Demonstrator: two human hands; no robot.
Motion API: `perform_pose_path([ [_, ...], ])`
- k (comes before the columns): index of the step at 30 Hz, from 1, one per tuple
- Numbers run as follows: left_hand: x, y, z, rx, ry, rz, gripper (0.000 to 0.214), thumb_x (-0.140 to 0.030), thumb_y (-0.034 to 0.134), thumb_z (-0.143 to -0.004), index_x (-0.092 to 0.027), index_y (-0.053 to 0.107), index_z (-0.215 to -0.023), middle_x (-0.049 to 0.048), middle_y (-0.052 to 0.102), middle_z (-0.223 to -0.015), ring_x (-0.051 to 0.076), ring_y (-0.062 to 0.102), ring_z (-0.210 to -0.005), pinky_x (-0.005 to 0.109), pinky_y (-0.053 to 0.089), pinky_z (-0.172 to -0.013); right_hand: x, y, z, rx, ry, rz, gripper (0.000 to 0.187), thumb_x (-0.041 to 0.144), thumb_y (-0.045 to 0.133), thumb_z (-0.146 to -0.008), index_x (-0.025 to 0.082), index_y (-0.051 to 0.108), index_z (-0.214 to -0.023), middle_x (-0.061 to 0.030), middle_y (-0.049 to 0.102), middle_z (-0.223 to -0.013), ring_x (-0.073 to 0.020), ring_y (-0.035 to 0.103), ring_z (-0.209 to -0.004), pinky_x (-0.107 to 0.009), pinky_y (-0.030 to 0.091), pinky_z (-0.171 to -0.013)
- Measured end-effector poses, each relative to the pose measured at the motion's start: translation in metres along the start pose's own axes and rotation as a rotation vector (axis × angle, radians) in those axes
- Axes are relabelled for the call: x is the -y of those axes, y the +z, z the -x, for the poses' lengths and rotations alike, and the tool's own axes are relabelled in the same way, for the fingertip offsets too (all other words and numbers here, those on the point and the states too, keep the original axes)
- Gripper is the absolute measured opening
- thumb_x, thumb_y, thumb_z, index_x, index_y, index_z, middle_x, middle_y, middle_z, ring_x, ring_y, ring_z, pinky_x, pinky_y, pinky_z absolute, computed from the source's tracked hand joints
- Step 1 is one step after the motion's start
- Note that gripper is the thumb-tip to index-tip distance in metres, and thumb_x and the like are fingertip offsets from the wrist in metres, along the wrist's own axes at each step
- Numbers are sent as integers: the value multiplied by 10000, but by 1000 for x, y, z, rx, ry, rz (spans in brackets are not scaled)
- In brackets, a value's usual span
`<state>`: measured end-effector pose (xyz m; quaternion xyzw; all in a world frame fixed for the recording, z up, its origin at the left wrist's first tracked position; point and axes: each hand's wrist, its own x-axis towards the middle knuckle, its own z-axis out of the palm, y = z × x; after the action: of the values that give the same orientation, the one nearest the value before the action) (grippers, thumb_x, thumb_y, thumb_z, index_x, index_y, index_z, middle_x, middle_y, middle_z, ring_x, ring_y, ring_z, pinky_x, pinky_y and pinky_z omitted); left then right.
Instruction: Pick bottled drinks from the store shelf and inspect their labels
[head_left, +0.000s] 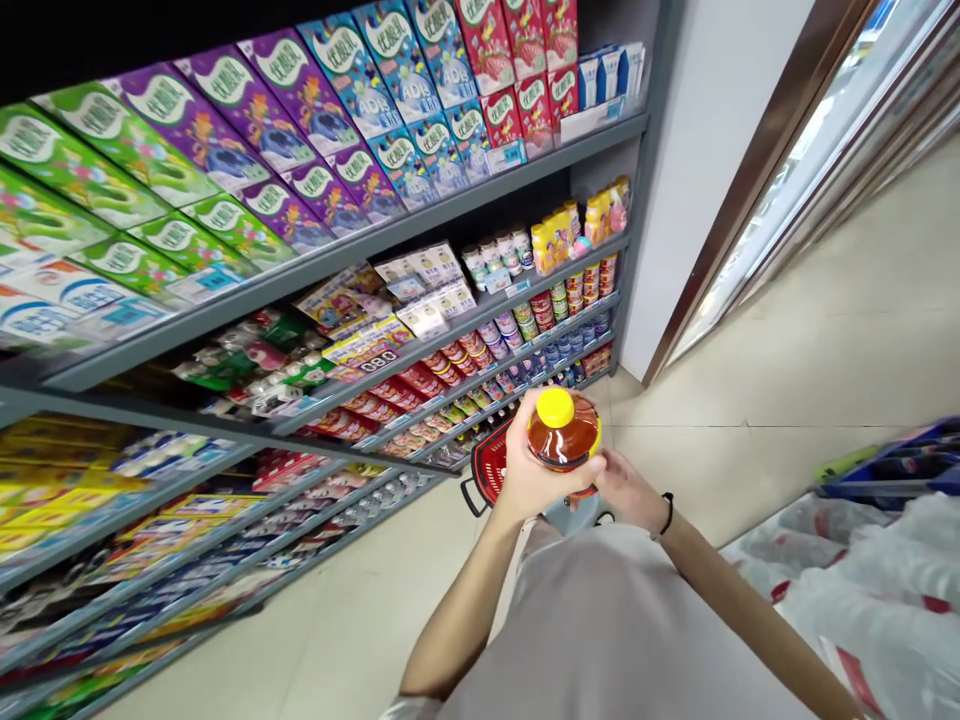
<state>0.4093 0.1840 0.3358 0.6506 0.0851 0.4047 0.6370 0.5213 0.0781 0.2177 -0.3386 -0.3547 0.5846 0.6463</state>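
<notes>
A large bottle (574, 440) with a yellow cap and red-brown contents stands upright in front of my body. My left hand (525, 475) is wrapped round its upper part, with the thumb across the near side. On the bottle's right side, lower down, my right hand (630, 492) has its fingers bent against it; the fingertips are partly hidden. A dark band circles my right wrist. Below and behind the bottle, a red shopping basket (489, 468) with a black handle shows in part by the shelf foot. The bottle's label and base are mostly hidden.
Grey shelves (465, 200) run along the left and front, filled with drink cartons (330, 75), cans and small bottles. A brown door frame (727, 200) stands at the right. Plastic-wrapped packs (862, 570) and a blue crate (900, 455) sit at the lower right on the tiled floor.
</notes>
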Motion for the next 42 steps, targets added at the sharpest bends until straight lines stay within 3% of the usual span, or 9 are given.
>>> perform_pose_path([
  [4,6,5,-3,6,-62,154,636,-341,914,-723,-210,593,-1255,136,696,-1199,262,722,-972,401,586,-854,9,-2,7,72,180,-233,605,786,566,-900,266,737,-1157,-120,771,-1097,-340,729,-1005,-490,627,-785],
  [7,16,5,-6,-3,-89,235,694,-404,909,-732,-229,586,-1321,135,703,-1189,277,734,-976,414,598,-849,15,1,13,36,179,-264,611,797,584,-885,260,766,-1111,-133,779,-1077,-365,725,-1044,-524,624,-819],
  [13,29,-2,-12,-145,-211,311,751,-506,934,-660,-269,632,-1305,113,738,-1145,316,724,-1090,442,603,-915,17,3,17,-241,-32,-188,521,656,720,-898,248,718,-1223,-105,775,-1149,-307,748,-1032,-496,631,-908],
  [19,32,-3,-7,-266,-322,328,794,-537,951,-615,-257,649,-1294,114,758,-1172,337,721,-1154,478,586,-995,18,1,25,-481,-288,91,530,397,866,-843,239,647,-1299,-95,716,-1311,-250,709,-1157,-382,613,-1000],
  [26,35,-4,-3,-325,-331,420,712,-559,888,-670,-245,673,-1272,105,728,-1300,333,671,-1271,479,537,-1099,15,12,36,-544,-457,456,705,273,919,-778,244,588,-1400,-107,644,-1393,-260,649,-1264,-362,558,-1089],
  [30,32,-5,-5,-351,-340,436,728,-600,877,-632,-219,697,-1225,115,746,-1239,342,688,-1230,489,558,-1071,14,16,40,-476,-381,428,699,388,880,-828,244,542,-1423,-130,609,-1426,-280,625,-1294,-394,536,-1116],
  [34,32,-6,-6,-389,-355,447,706,-657,805,-689,-199,697,-1215,119,747,-1224,323,707,-1189,482,569,-1059,21,12,40,-209,-168,270,532,600,655,-973,206,640,-1331,-134,704,-1308,-292,691,-1189,-442,557,-1077],
  [36,32,-7,-6,-398,-358,448,704,-660,789,-702,-194,693,-1220,118,747,-1220,318,706,-1190,473,571,-1059,24,11,40,-123,-74,203,494,600,653,-974,193,691,-1251,-124,754,-1186,-289,731,-1078,-440,594,-997],
  [42,37,-12,-2,-402,-380,442,733,-706,770,-700,-196,694,-1221,118,760,-1162,317,716,-1167,463,583,-1038,24,15,41,-169,-42,189,432,462,801,-890,195,702,-1215,-104,759,-1193,-247,733,-1015,-374,605,-937],
])
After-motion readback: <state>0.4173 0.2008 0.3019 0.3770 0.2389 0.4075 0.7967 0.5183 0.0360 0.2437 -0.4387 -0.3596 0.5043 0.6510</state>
